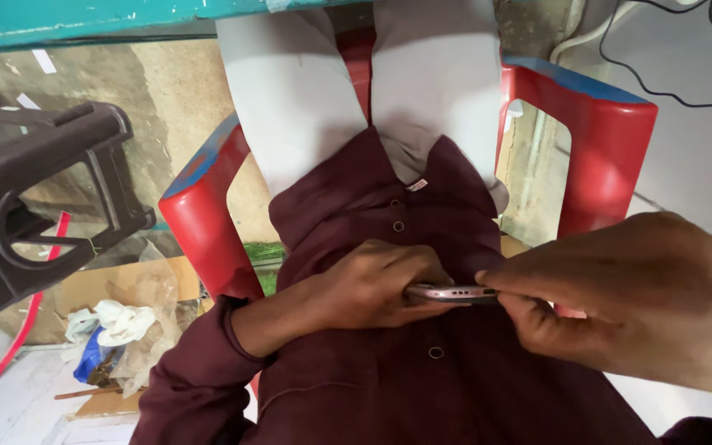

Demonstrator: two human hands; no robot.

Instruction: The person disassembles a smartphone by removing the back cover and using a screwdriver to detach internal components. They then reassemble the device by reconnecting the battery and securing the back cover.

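Starting at far left: black plastic stool (pixel 39 194) tipped on its side, teal ledge (pixel 84 21) above it along the top edge. Below the stool, clutter on the floor: cardboard (pixel 117 284), crumpled clear plastic with a white rag (pixel 121 321) and something blue in it. Red plastic chair (pixel 208 222) next, blue trim on the arm tops, person seated in it, grey trousers (pixel 290 107) running up toward the top of frame, maroon button-up shirt (pixel 372 387) filling the lower middle.

Left hand (pixel 368 288) comes in from a maroon sleeve at lower left, rests against the shirt front, fingers curled tight around the left end of a phone (pixel 452 293). Phone is slim, pinkish-silver, seen edge-on, port and speaker holes facing the camera, lying level just in front of the belly, between the two hands. Right hand (pixel 620 301) large and close to the lens at right, thumb on top and fingers under the phone's right end, a narrow pinch closed on it. Both hands touch the phone; hands themselves not quite touching each other.

Far right: chair's other arm, then a pale surface (pixel 702 140) with black cables (pixel 661 86) looping across it.
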